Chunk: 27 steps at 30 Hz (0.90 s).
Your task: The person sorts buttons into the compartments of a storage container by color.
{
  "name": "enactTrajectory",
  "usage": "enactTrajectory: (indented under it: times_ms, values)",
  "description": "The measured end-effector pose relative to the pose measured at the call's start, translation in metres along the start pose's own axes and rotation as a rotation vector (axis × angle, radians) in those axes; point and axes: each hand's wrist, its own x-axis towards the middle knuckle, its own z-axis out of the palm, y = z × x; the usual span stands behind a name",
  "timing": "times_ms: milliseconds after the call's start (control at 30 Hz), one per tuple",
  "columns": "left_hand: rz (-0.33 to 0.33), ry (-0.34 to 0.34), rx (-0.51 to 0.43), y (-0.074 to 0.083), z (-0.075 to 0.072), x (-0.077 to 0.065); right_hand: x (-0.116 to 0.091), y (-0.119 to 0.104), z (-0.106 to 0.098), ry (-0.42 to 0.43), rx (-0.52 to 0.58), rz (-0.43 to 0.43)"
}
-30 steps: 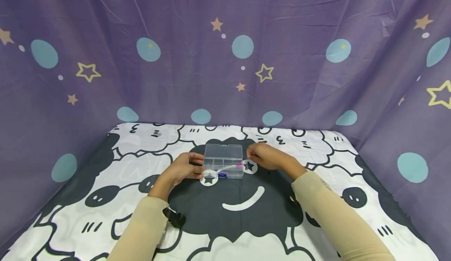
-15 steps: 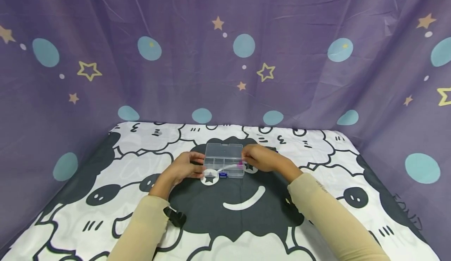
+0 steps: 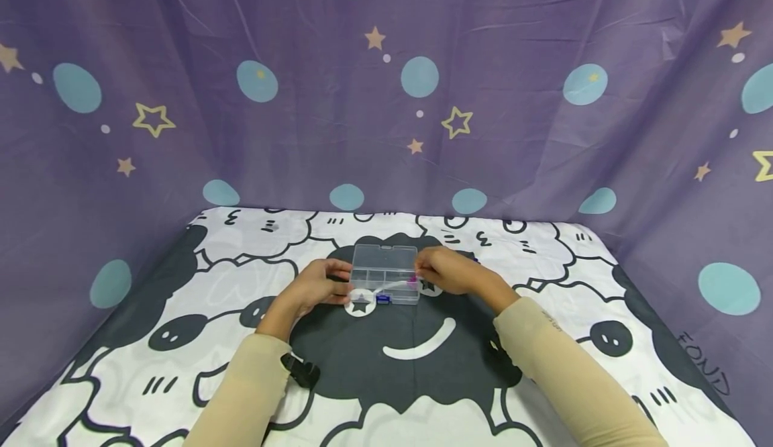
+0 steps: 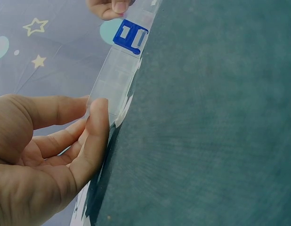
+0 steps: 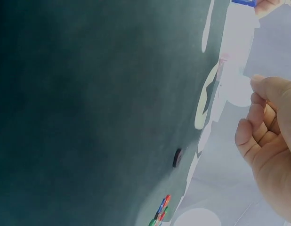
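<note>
A clear plastic compartment box (image 3: pixel 367 278) with a blue latch (image 3: pixel 383 299) lies on the cloth, its clear lid (image 3: pixel 385 257) raised at the back. My left hand (image 3: pixel 315 286) grips the box's left end, thumb in front and fingers behind, as the left wrist view (image 4: pixel 96 125) box end also shows. Something small and pink (image 3: pixel 413 279) shows in a right-hand compartment. My right hand (image 3: pixel 443 269) is at the box's right end, fingers curled and thumb tip against the index finger (image 5: pixel 258 99). I cannot tell whether a small thing is between them.
A small dark round piece (image 5: pixel 177 157) lies on the cloth (image 3: pixel 417 380) to the right of the box. Beyond it are several thin red, blue and green pieces (image 5: pixel 160 210). A purple curtain (image 3: pixel 338 125) hangs behind the surface.
My right hand has moved left, from beside the box to its right end, then stayed there. The left hand keeps its grip on the box.
</note>
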Motion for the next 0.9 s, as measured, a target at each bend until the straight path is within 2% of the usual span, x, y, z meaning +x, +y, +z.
enactTrajectory:
  times_ms: [267, 500, 600, 900]
  values:
    - [-0.005, -0.001, 0.003, 0.0, 0.0, 0.001, -0.011, 0.01, -0.002, 0.024, 0.041, 0.05]
    - [-0.008, -0.001, 0.005, -0.001, 0.0, 0.001, -0.026, 0.02, -0.006, 0.074, 0.032, 0.033]
    - [-0.011, 0.0, 0.004, 0.0, 0.0, 0.001, -0.033, 0.025, -0.008, 0.067, 0.029, 0.057]
    - [-0.013, 0.001, 0.002, 0.0, 0.0, 0.001, -0.056, 0.04, -0.019, 0.052, 0.158, 0.14]
